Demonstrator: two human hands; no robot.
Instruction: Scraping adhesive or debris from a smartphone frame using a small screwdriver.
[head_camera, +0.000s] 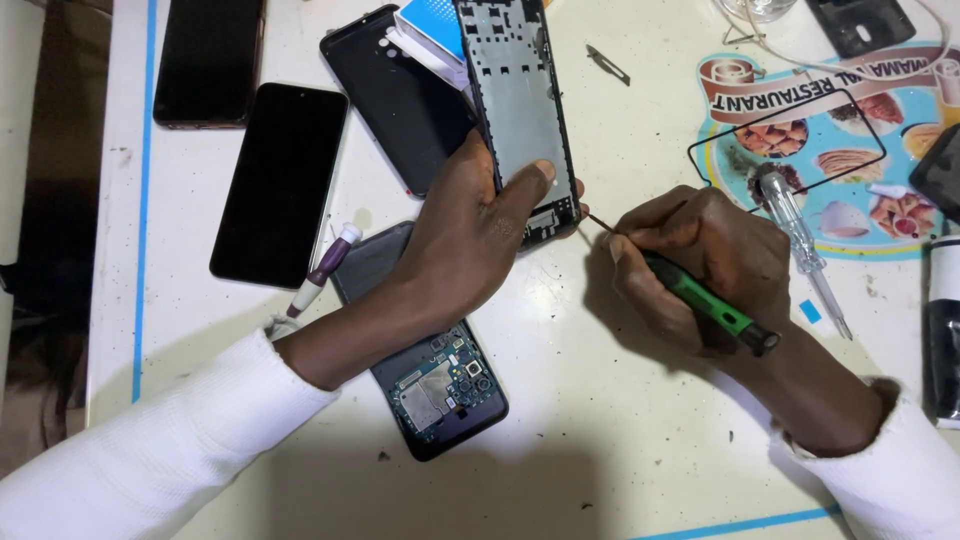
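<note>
- Two dark phones (278, 183) lie flat on the white worktop (600, 420), far left.
- An opened phone (440, 385) lies under the left forearm.
- Left hand (470, 235) grips the phone frame (520, 110), lifted above the worktop.
- Right hand (695, 265) clenches a green screwdriver (700, 300), tip at the frame's lower edge.

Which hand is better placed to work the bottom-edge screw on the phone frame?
Right. The right hand holds the green screwdriver with its tip at the phone frame's bottom edge. The left hand grips the frame, steadying it.
</note>
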